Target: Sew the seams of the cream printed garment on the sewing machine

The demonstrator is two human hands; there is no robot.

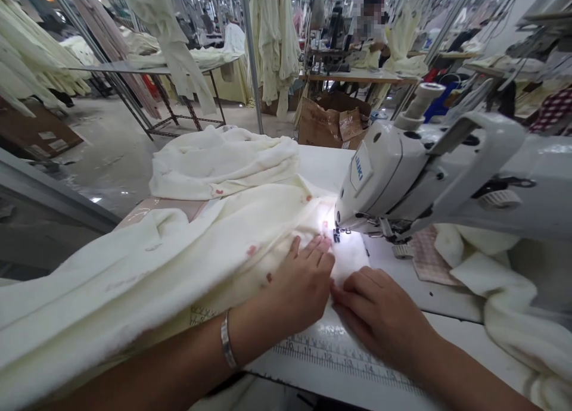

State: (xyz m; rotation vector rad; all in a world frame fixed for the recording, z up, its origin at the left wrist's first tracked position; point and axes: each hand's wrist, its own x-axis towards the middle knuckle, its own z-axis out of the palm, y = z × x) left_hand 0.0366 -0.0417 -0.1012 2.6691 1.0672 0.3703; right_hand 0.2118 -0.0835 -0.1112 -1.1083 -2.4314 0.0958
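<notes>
My left hand point(300, 283) lies flat on cream fleece fabric point(179, 262), fingers stretched toward the needle area point(336, 233) of a white sewing machine point(402, 173). A silver bangle is on that wrist. My right hand point(379, 315) rests palm down on the same fabric just to the right, fingertips touching the left hand. The fabric edge sits lit under the machine's lamp. The cloth has small pink spots and drapes off to the left over the table.
A ruler strip point(339, 360) runs along the white table's front edge. More cream fabric is piled behind point(223, 161) and at the right point(513, 315). A cardboard box point(330, 125), hanging garments, other tables and a person at a far workstation stand beyond.
</notes>
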